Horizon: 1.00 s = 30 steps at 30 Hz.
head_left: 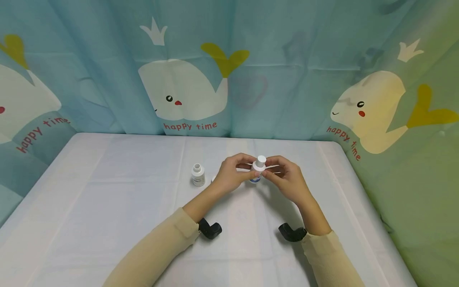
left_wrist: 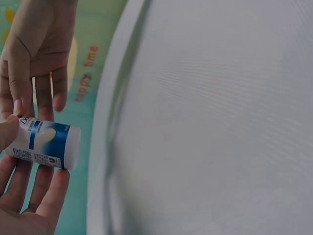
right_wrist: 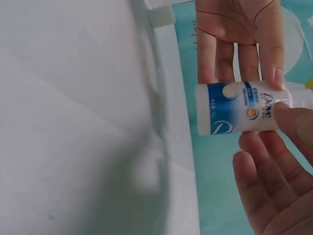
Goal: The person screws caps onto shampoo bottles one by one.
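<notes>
Both hands hold one small white Dove bottle (head_left: 257, 169) with a blue label, in front of me above the table. A white cap (head_left: 261, 160) tops it. My left hand (head_left: 231, 173) pinches it from the left with the thumb across its front. From the right, my right hand (head_left: 287, 179) holds it between thumb and fingers. In the left wrist view the bottle (left_wrist: 46, 142) lies sideways across the picture, its base pointing right. The label on the bottle (right_wrist: 239, 107) is readable in the right wrist view, with the thumbs of both hands on it.
A second white bottle (head_left: 198, 175), its neck uncapped, stands on the white table (head_left: 136, 191) left of my left hand. A small white thing (head_left: 213, 179) peeks out beside my left forearm. Behind the table hangs a blue curtain (head_left: 269, 99) printed with whales.
</notes>
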Available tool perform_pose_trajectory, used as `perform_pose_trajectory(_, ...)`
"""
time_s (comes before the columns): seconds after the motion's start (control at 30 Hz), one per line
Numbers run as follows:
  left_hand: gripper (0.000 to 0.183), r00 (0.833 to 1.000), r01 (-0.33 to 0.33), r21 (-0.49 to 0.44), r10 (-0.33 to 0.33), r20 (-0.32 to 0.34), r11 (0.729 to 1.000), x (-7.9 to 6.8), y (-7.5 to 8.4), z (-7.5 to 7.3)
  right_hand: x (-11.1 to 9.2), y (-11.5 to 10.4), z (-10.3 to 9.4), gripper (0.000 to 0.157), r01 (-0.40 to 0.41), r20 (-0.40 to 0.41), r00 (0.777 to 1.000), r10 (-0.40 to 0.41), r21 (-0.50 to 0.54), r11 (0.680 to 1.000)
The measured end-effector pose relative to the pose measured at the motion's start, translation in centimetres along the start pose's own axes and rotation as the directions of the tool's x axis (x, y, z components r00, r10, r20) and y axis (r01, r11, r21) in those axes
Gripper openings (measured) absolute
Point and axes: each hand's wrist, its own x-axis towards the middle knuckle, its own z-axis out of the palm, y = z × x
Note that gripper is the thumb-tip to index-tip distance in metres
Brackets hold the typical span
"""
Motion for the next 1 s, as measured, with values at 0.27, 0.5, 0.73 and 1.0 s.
perform_pose_trajectory(0.27,0.037,1.0,0.029,0.001,-0.029,-0.006,1.0,0.1,-1.1,0.3,0.2,1.0,0.2,0.027,-0.041,0.042,0.998,0.042,-0.019,0.999)
perform_pose_trajectory(0.5,0.036,0.999,0.04,0.015,-0.04,0.002,0.999,0.0,-1.5,0.4,-0.2,-1.4,0.1,0.027,-0.078,0.073,0.994,0.079,-0.013,0.997)
perform_pose_trajectory(0.73,0.04,0.999,0.031,0.0,-0.031,0.014,1.0,-0.1,-1.8,0.5,0.0,1.1,0.2,0.026,-0.09,0.069,0.994,0.09,-0.006,0.996)
perform_pose_trajectory(1.0,0.049,0.998,-0.048,-0.017,0.048,0.038,0.999,-2.0,1.6,-2.1,-0.1,0.3,-0.7,0.026,-0.031,-0.005,0.999,0.031,-0.014,0.999)
